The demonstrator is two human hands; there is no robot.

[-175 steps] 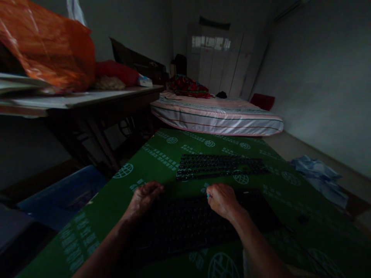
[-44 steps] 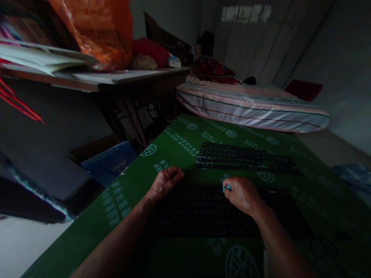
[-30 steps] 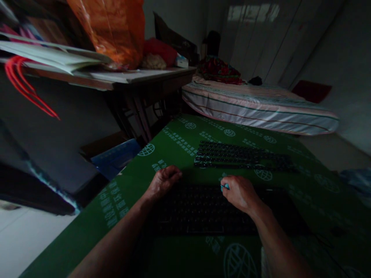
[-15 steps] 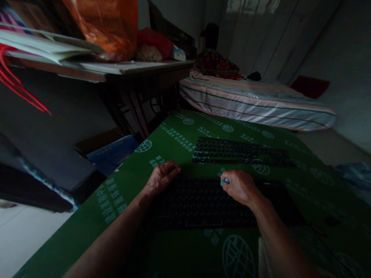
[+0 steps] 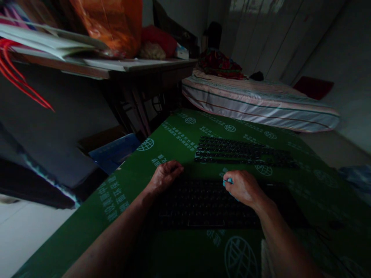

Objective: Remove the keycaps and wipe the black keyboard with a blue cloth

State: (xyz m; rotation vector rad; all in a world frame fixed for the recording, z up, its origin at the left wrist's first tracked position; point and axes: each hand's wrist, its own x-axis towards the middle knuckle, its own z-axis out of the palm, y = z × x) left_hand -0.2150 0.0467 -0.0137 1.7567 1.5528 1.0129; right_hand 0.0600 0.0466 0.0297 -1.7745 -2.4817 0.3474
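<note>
A black keyboard (image 5: 205, 206) lies on the green table, its cable trailing off to the right. At its back left corner rests my left hand (image 5: 165, 176), fingers curled together; whatever may be in them is hidden. My right hand (image 5: 243, 187) is closed over the keyboard's back edge, right of the middle, around a small turquoise-handled tool (image 5: 227, 182). Only a bit of that tool shows, and its tip is hidden. Behind the keyboard, rows of small black keycaps (image 5: 226, 148) are laid out on the green cover.
A green printed cover (image 5: 240, 255) spans the table. To the left, a higher table (image 5: 116, 66) holds papers and an orange bag (image 5: 116, 27). A bed (image 5: 255, 100) stands beyond the far edge. A dark small object (image 5: 336, 224) lies right of the keyboard.
The whole view has shifted slightly, so everything appears a little farther right. Both hands keep nearly the same places on the keyboard, the right still closed on the turquoise-handled tool.
</note>
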